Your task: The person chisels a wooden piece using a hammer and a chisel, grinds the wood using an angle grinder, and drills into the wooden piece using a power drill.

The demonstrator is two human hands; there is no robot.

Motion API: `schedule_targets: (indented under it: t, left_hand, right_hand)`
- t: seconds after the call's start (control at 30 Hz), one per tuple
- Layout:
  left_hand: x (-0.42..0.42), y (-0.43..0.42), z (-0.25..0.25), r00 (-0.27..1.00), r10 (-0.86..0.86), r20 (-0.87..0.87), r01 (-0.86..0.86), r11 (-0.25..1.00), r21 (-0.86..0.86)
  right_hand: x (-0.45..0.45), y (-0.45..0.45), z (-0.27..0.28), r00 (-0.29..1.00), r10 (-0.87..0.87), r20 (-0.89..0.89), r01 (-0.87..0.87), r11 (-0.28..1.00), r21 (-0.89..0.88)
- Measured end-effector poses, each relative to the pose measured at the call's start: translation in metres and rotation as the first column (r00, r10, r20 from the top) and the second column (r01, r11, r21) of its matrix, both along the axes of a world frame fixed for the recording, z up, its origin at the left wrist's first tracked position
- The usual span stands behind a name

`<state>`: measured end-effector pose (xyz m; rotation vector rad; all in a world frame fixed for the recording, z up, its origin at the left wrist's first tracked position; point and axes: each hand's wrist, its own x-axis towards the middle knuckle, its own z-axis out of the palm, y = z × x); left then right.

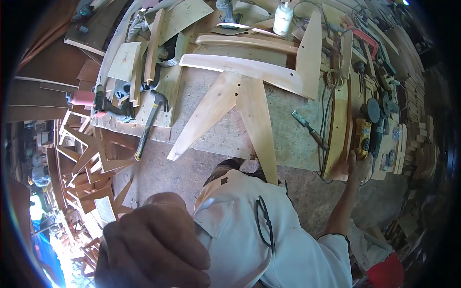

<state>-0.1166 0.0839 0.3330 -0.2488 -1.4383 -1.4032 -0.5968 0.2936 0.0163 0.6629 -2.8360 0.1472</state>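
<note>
Close to the camera at the lower left, my left hand [156, 240] is closed with its fingers curled. Whatever may be inside it is hidden. My right hand [359, 167] reaches to the right edge of the bench, its fingers around the near end of a yellow power tool [362, 135]. A grey round disc [370, 110] shows just beyond that tool. In front of my body lies a pale wooden frame: a long curved rail [240, 67] joined to two tapered legs [204, 113] [257, 120] with dark holes. A wide board [309, 53] meets the rail's right end.
A hammer [152, 120] overhangs the bench's front edge. A chisel [309, 128] lies right of the frame, near cables. A cordless drill [113, 106], a white bottle [283, 19] and boards surround the work. Wooden chair frames [91, 149] stand at left.
</note>
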Motion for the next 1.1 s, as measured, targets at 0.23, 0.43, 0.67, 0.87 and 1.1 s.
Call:
schedule_targets:
  t: [0.23, 0.43, 0.67, 0.87, 1.1]
  left_hand:
    - [-0.036, 0.011, 0.011, 0.942, 0.307, -0.134, -0.316, 0.948, -0.045]
    - [-0.039, 0.042, 0.030, 0.866, 0.479, 0.142, -0.495, 0.862, 0.109]
    - [-0.047, 0.034, 0.026, 0.855, 0.518, -0.006, -0.518, 0.855, 0.039]
    - [-0.024, 0.039, 0.047, 0.845, 0.385, 0.371, -0.434, 0.899, 0.057]
    - [-0.032, 0.043, 0.037, 0.877, 0.412, 0.247, -0.434, 0.900, 0.041]
  right_hand:
    - [0.092, -0.066, 0.151, 0.881, 0.472, -0.039, -0.304, 0.501, -0.810]
    - [0.207, -0.079, 0.278, 0.393, 0.736, -0.552, -0.281, -0.475, -0.834]
    - [0.219, -0.087, 0.318, 0.078, 0.855, -0.512, -0.262, -0.478, -0.838]
    - [0.230, -0.094, 0.322, 0.024, 0.895, -0.445, -0.149, -0.437, -0.887]
    - [0.225, -0.107, 0.318, -0.114, 0.831, -0.544, 0.037, -0.544, -0.838]
